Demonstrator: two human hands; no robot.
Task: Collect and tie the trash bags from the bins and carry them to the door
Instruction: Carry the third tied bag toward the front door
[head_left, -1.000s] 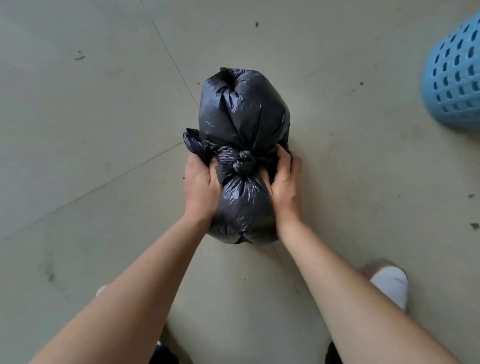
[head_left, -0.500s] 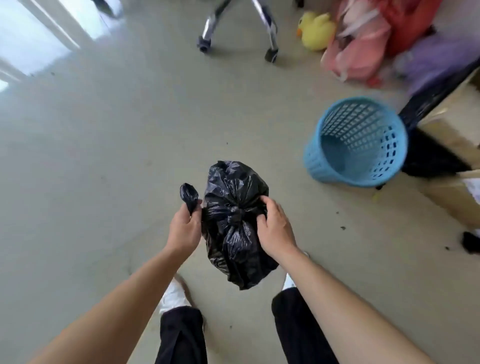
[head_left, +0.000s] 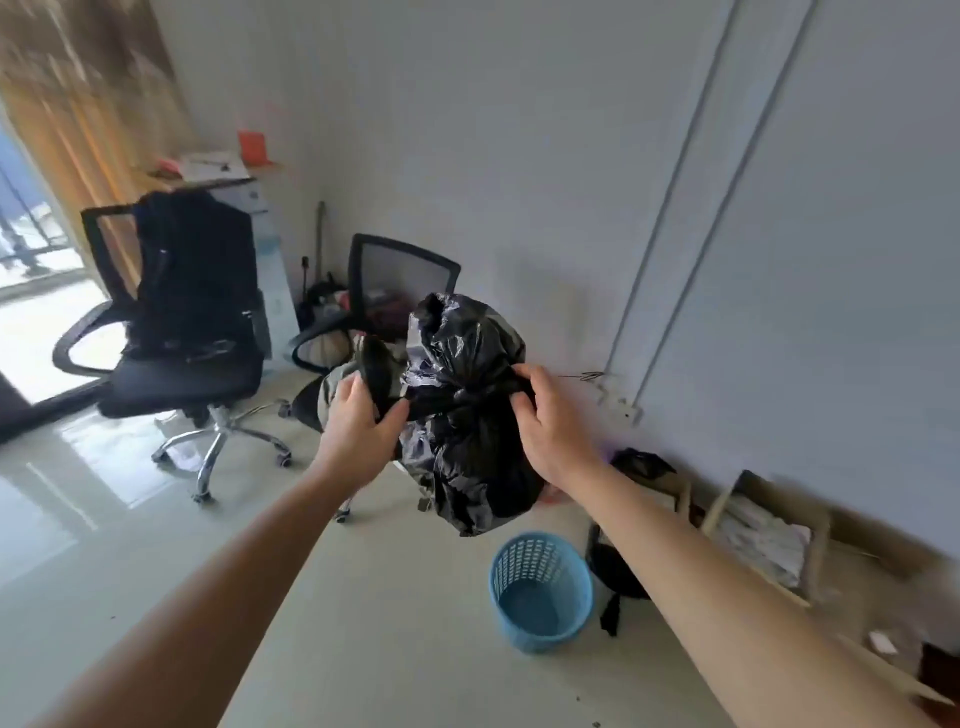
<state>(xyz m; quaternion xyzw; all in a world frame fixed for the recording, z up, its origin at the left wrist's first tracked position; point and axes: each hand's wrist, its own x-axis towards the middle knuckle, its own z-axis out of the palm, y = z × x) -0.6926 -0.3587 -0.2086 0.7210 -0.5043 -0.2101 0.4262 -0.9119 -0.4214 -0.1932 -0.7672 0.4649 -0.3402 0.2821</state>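
A full black trash bag, knotted around its middle, hangs in the air in front of me at chest height. My left hand grips the loose black end on the bag's left side. My right hand pinches the plastic on the bag's right side near the knot. Below the bag stands an empty light-blue perforated bin on the pale floor.
A black office chair draped with dark clothing stands at the left. A second mesh chair sits by the wall behind the bag. Cardboard boxes and a dark bag lie along the right wall. A bright glass door is at far left.
The bag has risen from the floor to chest height, held in both hands. My view has tilted up from the floor toward the wall and chairs; the blue bin now sits below the bag.
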